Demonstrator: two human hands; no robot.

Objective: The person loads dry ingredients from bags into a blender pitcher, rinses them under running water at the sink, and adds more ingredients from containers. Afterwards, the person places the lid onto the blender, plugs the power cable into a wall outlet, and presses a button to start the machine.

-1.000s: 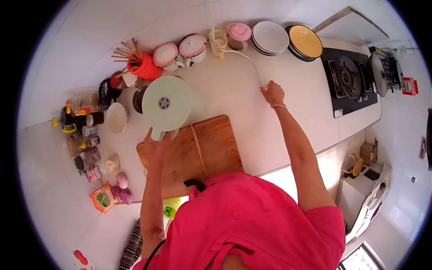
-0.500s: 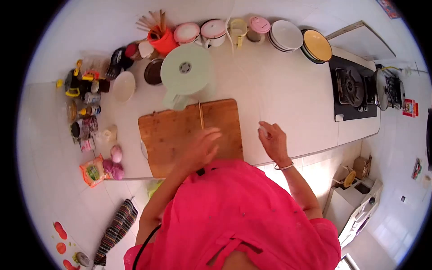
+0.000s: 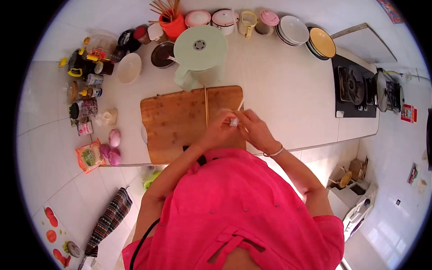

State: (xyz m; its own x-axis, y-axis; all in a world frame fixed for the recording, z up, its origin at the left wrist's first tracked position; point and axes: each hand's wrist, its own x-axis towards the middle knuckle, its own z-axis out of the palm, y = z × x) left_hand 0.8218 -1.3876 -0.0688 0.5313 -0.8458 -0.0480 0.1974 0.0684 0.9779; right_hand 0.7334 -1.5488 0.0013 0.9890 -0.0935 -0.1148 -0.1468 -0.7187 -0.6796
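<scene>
My left hand [image 3: 220,128] and my right hand [image 3: 256,130] meet over the right part of a wooden cutting board [image 3: 173,121]. Both have their fingers closed around a small, whitish, crinkled piece [image 3: 234,122] whose kind I cannot make out. A short, thin white strip [image 3: 240,104] shows just above the fingers, and its link to that piece is unclear. Thin wooden chopsticks [image 3: 206,105] lie lengthwise on the board, left of my hands. Behind the board stands a pale green pitcher [image 3: 202,54] with a lid.
A white bowl [image 3: 129,68], a dark round dish [image 3: 162,56] and a red chopstick holder [image 3: 173,27] stand at the back left. Bottles and onions [image 3: 114,137] line the left side. Stacked bowls [image 3: 294,30] and a gas stove [image 3: 353,85] are on the right.
My left hand has moved right and up, and my right hand left, so they now meet at the whitish piece. The view has shifted slightly.
</scene>
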